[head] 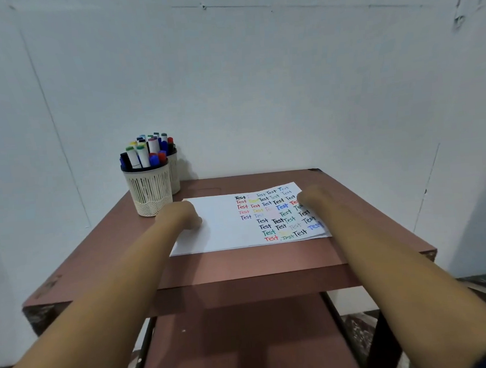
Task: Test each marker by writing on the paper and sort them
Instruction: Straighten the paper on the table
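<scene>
A white paper (227,230) lies on the small reddish-brown table (241,266), its right half covered with the word "Test" in many colours. My left hand (185,215) rests on the paper's left part with fingers curled under, holding nothing visible. My right hand (311,198) rests on the paper's right edge, fingers curled, nothing seen in it. Two cream mesh cups stand at the table's back left: the front cup (149,189) holds several markers (142,154), and the rear cup (174,171) behind it holds more.
A pale wall stands close behind the table. A lower shelf (240,340) sits under the tabletop between dark legs. The table's front edge faces me and its right edge drops off near the paper.
</scene>
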Available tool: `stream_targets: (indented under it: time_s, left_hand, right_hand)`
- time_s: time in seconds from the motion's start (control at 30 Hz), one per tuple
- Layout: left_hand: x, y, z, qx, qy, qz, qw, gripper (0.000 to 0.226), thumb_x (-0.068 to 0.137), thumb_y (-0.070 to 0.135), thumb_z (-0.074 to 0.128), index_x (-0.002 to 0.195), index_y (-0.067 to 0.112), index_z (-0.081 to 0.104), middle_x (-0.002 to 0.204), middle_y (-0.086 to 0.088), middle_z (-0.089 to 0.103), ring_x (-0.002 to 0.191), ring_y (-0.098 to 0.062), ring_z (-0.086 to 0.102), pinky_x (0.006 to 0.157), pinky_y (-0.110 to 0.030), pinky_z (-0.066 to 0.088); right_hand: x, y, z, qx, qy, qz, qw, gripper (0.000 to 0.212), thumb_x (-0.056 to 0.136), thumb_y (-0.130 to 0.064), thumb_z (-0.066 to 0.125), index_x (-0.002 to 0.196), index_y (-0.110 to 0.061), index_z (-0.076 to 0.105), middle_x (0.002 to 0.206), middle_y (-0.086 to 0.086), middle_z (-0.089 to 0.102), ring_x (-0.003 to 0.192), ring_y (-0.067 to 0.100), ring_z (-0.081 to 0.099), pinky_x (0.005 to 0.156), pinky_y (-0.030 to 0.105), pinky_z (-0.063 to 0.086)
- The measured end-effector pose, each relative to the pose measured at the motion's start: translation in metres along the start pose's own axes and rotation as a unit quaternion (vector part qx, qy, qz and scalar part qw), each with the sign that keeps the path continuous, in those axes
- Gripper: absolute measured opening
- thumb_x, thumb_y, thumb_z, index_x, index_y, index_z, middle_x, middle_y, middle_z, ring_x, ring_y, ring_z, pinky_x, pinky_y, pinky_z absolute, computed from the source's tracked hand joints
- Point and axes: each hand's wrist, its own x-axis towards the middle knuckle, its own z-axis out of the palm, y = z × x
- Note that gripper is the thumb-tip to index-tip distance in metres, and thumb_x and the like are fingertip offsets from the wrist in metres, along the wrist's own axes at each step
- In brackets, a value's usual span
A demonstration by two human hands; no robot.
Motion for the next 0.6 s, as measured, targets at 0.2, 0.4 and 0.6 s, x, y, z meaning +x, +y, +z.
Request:
stream_targets:
  time_s: [0.2,0.4,0.6]
  left_hand:
    - [0.004,0.000,0.002,0.001,0.011,0.009,1.000,0.059,0.094,0.040,0.043,0.140,0.004,0.036,0.135,-0.011,0.050,0.120,-0.030,0.050,0.099,-0.038,0.044]
    - [0.006,0.000,0.006,-0.003,0.033,0.018,0.999,0.051,0.095,0.038,0.043,0.133,0.005,0.044,0.130,-0.010,0.054,0.116,-0.029,0.052,0.097,-0.037,0.046]
    - [0.011,0.000,0.015,-0.219,0.082,-0.032,0.972,0.041,0.094,0.026,0.042,0.125,0.001,0.051,0.128,-0.014,0.054,0.114,-0.032,0.052,0.090,-0.037,0.043]
  right_hand:
    - [-0.003,-0.004,-0.005,0.143,0.002,-0.027,0.989,0.017,0.086,-0.004,0.038,0.088,-0.013,0.052,0.082,0.009,0.056,0.075,0.022,0.053,0.063,0.026,0.042]
    - [0.008,0.003,-0.010,0.126,-0.020,-0.047,0.991,0.021,0.075,-0.001,0.043,0.088,-0.014,0.052,0.073,0.011,0.052,0.061,0.020,0.044,0.054,0.023,0.033]
    - [-0.003,0.011,-0.024,0.244,-0.011,-0.123,0.962,0.028,0.081,-0.003,0.051,0.083,-0.022,0.072,0.076,-0.001,0.072,0.075,0.027,0.070,0.071,0.043,0.058]
